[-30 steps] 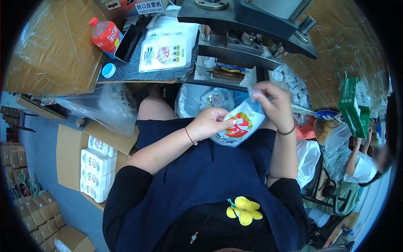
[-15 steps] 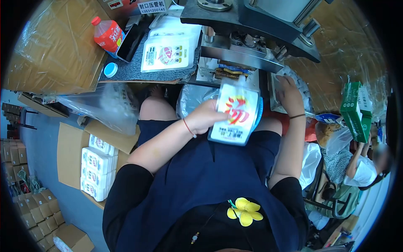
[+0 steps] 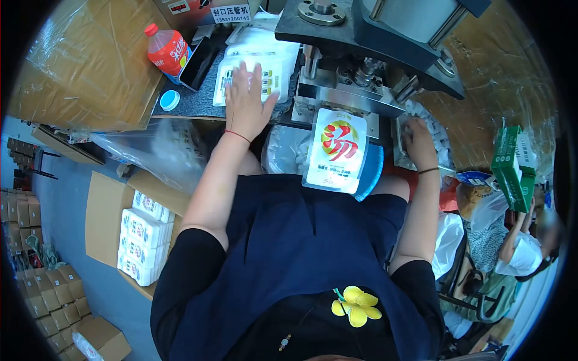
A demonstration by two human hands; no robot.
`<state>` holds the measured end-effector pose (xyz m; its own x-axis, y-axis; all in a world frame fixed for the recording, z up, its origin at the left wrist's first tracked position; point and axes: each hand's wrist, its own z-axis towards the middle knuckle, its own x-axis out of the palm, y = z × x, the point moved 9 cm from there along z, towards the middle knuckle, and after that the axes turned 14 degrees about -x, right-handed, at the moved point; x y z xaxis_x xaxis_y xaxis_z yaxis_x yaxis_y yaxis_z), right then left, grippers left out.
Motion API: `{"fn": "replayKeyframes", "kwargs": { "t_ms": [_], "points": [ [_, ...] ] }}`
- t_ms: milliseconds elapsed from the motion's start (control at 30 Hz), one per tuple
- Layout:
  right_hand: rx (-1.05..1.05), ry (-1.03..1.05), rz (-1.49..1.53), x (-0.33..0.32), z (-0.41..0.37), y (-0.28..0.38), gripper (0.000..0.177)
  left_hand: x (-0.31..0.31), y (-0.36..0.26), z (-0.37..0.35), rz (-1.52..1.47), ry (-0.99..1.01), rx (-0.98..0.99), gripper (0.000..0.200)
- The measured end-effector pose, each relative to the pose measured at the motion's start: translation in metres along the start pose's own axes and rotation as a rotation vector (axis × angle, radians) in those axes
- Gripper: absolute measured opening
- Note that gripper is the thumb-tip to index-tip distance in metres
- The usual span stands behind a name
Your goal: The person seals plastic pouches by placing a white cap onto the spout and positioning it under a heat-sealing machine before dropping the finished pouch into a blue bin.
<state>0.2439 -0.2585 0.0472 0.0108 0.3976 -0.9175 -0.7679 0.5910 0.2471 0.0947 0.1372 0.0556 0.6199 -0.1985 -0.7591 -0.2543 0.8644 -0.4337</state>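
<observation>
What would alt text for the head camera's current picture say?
Someone's open left hand spreads over flat white printed pouches; the right hand is beside small white pieces. Between them, a white pouch with red lettering is at a dark metal press.

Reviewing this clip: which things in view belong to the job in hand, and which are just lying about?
Apparently in use:
press
printed pouch at the press
pouch stack beneath the left hand
small white pieces by the right hand

Probably just lying about:
red-labelled bottle
blue-and-white cap

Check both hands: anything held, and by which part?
Left hand: nothing, fingers spread over the stacked pouches. Right hand: can't tell, grasp unclear.
</observation>
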Motion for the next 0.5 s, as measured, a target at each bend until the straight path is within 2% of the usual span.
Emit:
{"fn": "replayKeyframes", "kwargs": {
  "t_ms": [33, 100, 133, 200, 233, 267, 300, 333, 367, 433, 500],
  "points": [
    [-0.030, -0.053, -0.009, -0.003, -0.002, -0.001, 0.026, 0.017, 0.005, -0.005, 0.235, 0.135, 0.058, 0.073],
    [-0.089, -0.160, -0.030, -0.008, -0.010, -0.002, 0.026, 0.012, -0.002, -0.036, 0.195, 0.237, 0.160, 0.074],
    [-0.067, -0.232, -0.050, -0.019, -0.016, 0.003, 0.026, 0.005, -0.010, -0.048, 0.227, 0.238, 0.234, 0.063],
    [-0.021, -0.366, -0.083, -0.042, -0.029, 0.017, 0.025, 0.004, 0.015, -0.055, -0.048, 0.302, 0.080, 0.051],
    [0.018, -0.358, -0.010, -0.046, -0.030, 0.026, 0.025, 0.003, 0.024, -0.058, -0.185, 0.336, 0.001, 0.046],
    [0.061, -0.349, 0.062, -0.051, -0.031, 0.037, 0.024, -0.009, 0.030, -0.058, -0.316, 0.175, -0.080, 0.031],
    [0.105, -0.341, 0.133, -0.052, -0.029, 0.049, 0.024, -0.009, 0.019, -0.057, -0.886, 0.413, -0.373, 0.023],
    [0.116, -0.304, 0.284, -0.045, -0.025, 0.064, 0.019, 0.000, 0.014, -0.063, -0.854, 0.480, -0.327, 0.021],
    [-0.107, -0.304, 0.236, -0.042, -0.015, 0.089, 0.017, 0.009, 0.009, -0.068, -0.825, 0.545, -0.278, 0.020],
    [-0.171, -0.193, 0.384, -0.026, 0.001, 0.124, 0.015, 0.020, -0.017, -0.082, -0.854, 0.691, -0.351, 0.019],
    [-0.216, -0.303, 0.520, -0.039, 0.016, 0.156, 0.017, 0.020, -0.045, -0.089, -0.753, 0.769, -0.335, 0.022]
  ]
}}
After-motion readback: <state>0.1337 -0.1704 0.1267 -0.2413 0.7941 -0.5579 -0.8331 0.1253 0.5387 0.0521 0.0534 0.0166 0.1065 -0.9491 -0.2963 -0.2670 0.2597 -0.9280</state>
